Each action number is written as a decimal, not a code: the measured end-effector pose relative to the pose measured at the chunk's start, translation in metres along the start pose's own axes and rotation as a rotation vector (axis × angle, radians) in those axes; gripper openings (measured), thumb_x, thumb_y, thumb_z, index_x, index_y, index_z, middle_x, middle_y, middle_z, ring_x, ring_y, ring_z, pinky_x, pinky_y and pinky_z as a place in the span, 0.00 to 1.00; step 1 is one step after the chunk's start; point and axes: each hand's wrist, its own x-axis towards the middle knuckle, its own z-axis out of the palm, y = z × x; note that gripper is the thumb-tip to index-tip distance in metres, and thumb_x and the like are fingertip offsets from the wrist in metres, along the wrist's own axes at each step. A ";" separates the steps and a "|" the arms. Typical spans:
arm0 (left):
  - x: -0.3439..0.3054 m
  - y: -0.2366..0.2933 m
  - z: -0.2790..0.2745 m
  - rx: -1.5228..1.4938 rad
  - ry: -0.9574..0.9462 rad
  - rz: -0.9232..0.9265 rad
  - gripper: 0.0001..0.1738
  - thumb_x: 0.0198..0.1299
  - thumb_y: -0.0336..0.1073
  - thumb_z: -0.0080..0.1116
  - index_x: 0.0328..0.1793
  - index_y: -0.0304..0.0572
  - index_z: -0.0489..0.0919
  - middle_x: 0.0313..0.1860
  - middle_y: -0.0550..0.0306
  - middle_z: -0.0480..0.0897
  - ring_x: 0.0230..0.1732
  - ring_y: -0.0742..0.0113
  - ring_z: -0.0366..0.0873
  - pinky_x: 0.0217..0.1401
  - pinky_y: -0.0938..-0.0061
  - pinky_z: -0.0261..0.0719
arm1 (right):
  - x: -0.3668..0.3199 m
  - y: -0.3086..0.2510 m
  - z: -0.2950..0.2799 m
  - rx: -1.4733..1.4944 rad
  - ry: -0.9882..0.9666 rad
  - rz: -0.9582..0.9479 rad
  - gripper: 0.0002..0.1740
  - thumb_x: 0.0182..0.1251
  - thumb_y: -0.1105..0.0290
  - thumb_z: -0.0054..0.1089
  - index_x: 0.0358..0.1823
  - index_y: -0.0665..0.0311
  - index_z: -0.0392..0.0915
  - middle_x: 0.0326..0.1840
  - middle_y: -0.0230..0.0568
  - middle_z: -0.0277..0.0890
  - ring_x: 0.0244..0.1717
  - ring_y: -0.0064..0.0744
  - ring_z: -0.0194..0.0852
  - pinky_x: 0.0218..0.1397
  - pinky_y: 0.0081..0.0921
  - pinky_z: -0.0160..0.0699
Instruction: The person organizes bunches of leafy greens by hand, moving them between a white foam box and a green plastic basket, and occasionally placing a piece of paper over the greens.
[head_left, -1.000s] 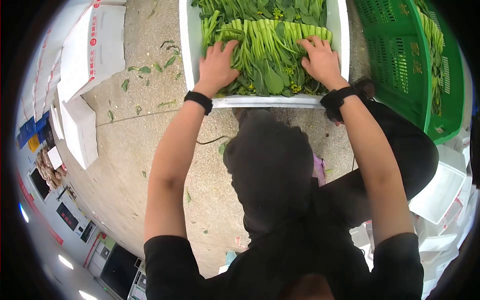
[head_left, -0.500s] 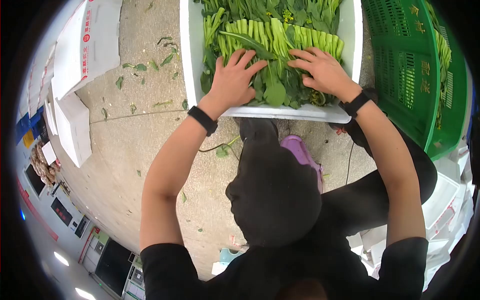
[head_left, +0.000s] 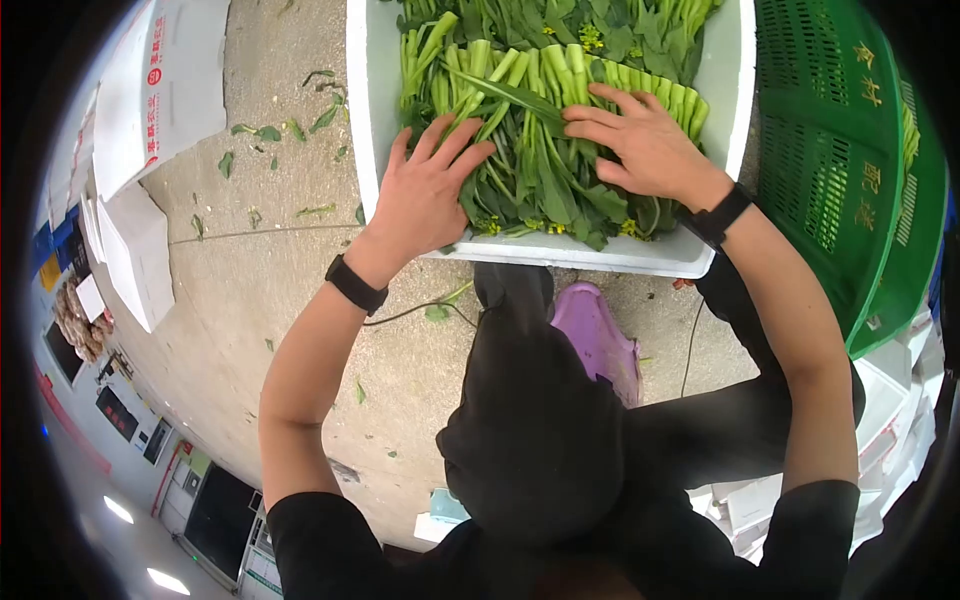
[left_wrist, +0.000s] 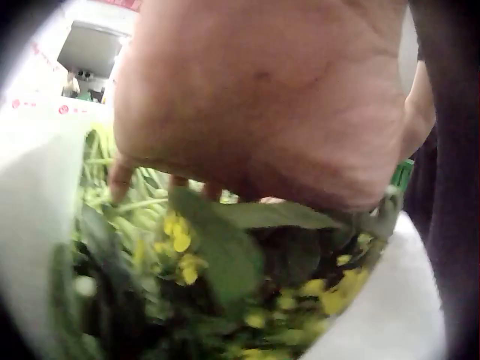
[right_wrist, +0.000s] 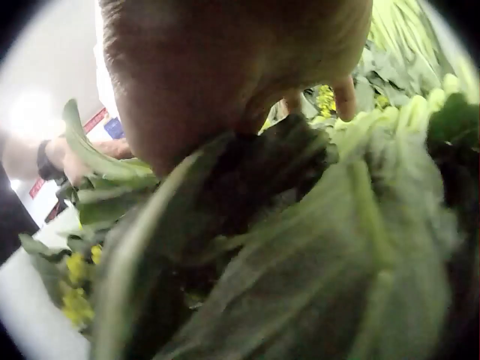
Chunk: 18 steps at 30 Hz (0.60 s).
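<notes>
A white foam box (head_left: 600,258) holds leafy green choy sum (head_left: 550,185) with thick pale stems and small yellow flowers. Over the near left part of the greens, my left hand (head_left: 425,195) rests with its fingers spread. My right hand (head_left: 650,145) lies across the stems right of the middle, fingers extended and touching them. One long leaf (head_left: 510,97) slants over the stem ends between the hands. In the left wrist view, leaves and yellow flowers (left_wrist: 180,232) show below the palm. Broad leaves (right_wrist: 322,255) fill the right wrist view and hide part of the fingers.
A green plastic crate (head_left: 820,170) with more greens stands right of the box. White foam boxes (head_left: 165,90) are at the left, others (head_left: 735,505) at lower right. Loose leaves (head_left: 265,132) litter the floor. A purple shoe (head_left: 595,335) sits below the box.
My left hand went from the box's left side in over the greens, then back left. My right hand shifted inward along the stems. The stems at left lie more loosely, and the slanting leaf has moved.
</notes>
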 end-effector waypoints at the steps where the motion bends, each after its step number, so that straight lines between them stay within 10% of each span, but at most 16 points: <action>1: -0.001 -0.003 -0.002 -0.064 -0.008 -0.009 0.38 0.41 0.23 0.53 0.66 0.55 0.71 0.71 0.58 0.67 0.74 0.50 0.58 0.74 0.49 0.57 | -0.001 -0.001 -0.003 0.028 0.019 -0.005 0.25 0.57 0.65 0.57 0.59 0.52 0.73 0.70 0.26 0.66 0.73 0.42 0.56 0.69 0.53 0.60; 10: 0.004 0.045 -0.013 -0.794 0.083 -0.142 0.48 0.44 0.28 0.64 0.75 0.52 0.58 0.76 0.31 0.46 0.75 0.26 0.50 0.72 0.52 0.66 | -0.008 -0.003 -0.045 0.681 0.038 0.160 0.26 0.55 0.78 0.56 0.58 0.56 0.77 0.73 0.41 0.63 0.73 0.48 0.60 0.73 0.38 0.61; 13: 0.003 0.050 -0.006 -0.864 0.266 -0.235 0.43 0.47 0.28 0.61 0.73 0.44 0.60 0.74 0.35 0.50 0.71 0.34 0.60 0.70 0.56 0.67 | -0.012 -0.027 -0.043 0.641 0.253 0.473 0.20 0.60 0.73 0.57 0.56 0.60 0.77 0.68 0.45 0.68 0.66 0.50 0.69 0.67 0.38 0.68; 18: 0.016 0.000 0.017 -0.525 0.474 -0.670 0.32 0.54 0.30 0.55 0.65 0.23 0.63 0.59 0.29 0.68 0.58 0.33 0.71 0.63 0.53 0.71 | 0.039 -0.051 -0.030 0.388 0.196 0.389 0.18 0.60 0.66 0.60 0.51 0.63 0.78 0.55 0.50 0.75 0.54 0.54 0.75 0.59 0.37 0.73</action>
